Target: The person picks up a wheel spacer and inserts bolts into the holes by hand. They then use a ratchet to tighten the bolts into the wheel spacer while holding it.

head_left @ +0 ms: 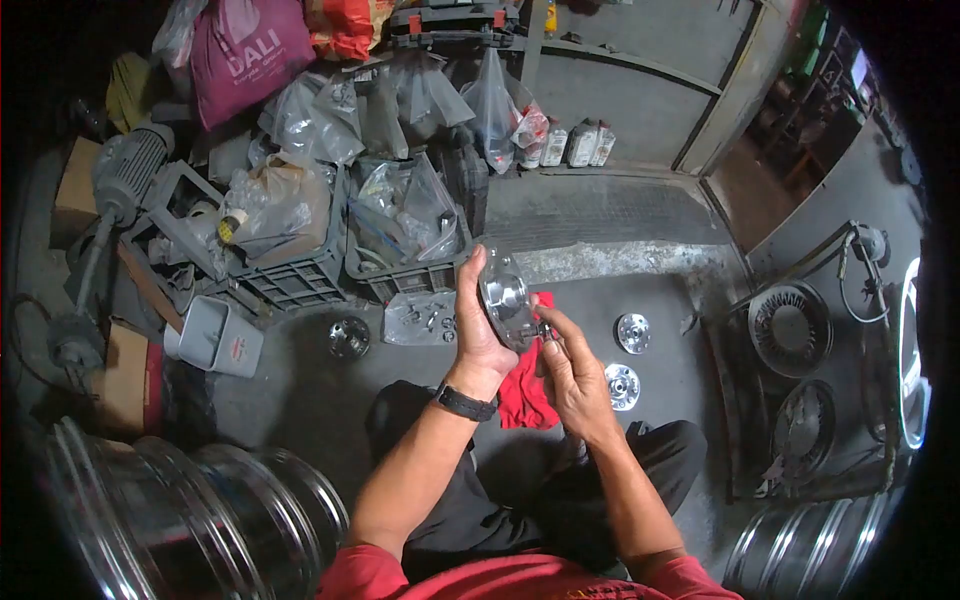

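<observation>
My left hand, with a black band at the wrist, grips a shiny round metal part from its left side and holds it tilted above the floor. At the lower right edge of that part is my right hand, its thumb and fingers pinched round a small dark metal piece that meets the round part. Below both hands a red cloth lies on the floor.
Two metal discs, one above the other, lie right of the cloth. A dark disc and a clear bag of small parts lie left. Crates, a grey bin, wheel rims and a rack stand around.
</observation>
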`<state>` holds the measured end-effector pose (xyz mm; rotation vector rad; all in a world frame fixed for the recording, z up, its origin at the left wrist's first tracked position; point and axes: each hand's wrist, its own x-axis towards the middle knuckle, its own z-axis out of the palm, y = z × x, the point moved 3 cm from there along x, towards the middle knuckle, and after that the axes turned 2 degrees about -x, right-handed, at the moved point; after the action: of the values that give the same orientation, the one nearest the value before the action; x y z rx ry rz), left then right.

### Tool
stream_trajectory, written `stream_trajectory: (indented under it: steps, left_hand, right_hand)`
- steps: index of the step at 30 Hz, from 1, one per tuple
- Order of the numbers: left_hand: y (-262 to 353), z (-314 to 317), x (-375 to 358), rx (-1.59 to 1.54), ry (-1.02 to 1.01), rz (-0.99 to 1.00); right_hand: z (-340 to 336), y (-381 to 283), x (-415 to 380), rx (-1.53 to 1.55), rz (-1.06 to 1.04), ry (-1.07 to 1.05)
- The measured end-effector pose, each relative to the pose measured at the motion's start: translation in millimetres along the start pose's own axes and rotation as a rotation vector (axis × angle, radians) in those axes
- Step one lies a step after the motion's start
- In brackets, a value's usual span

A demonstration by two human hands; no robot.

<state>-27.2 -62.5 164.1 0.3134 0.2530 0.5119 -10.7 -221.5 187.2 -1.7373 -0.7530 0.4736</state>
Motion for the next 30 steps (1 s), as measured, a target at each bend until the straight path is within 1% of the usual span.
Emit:
stream_trajectory:
  steps: [2, 8, 18, 22, 24, 26, 27, 29, 30]
  left_hand:
    - [2, -2, -1, 0.037, 0.109, 0.126]
    - [2, 3, -8, 0.025, 0.149, 0.121]
    - [-1, 3, -9, 0.039, 0.129, 0.148]
    - [-1, 1, -3, 0.052, 0.064, 0.101]
    - [0, 1, -1, 0.056, 0.039, 0.081]
    - [1, 2, -4, 0.061, -0.019, -0.030]
    - [1, 2, -5, 0.061, -0.020, -0.028]
    - [-1, 6, -6, -0.019, -0.068, -0.108]
    - [0, 8, -7, -0.017, -0.070, -0.108]
  right_hand:
    - [1, -2, -1, -0.012, -0.011, 0.002]
    - [2, -2, -1, 0.021, 0.005, -0.001]
    - [1, 1, -2, 0.034, -0.001, -0.017]
    - [-3, 1, -3, -0.004, -0.043, -0.019]
    - [-6, 1, -1, -0.103, -0.167, -0.022]
    - [-9, -1, 0, -0.145, -0.201, -0.025]
    - [-10, -2, 0, -0.186, -0.231, -0.029]
    - [-12, 1, 0, -0.174, -0.250, -0.025]
    - [-12, 3, 0, -0.163, -0.266, -0.021]
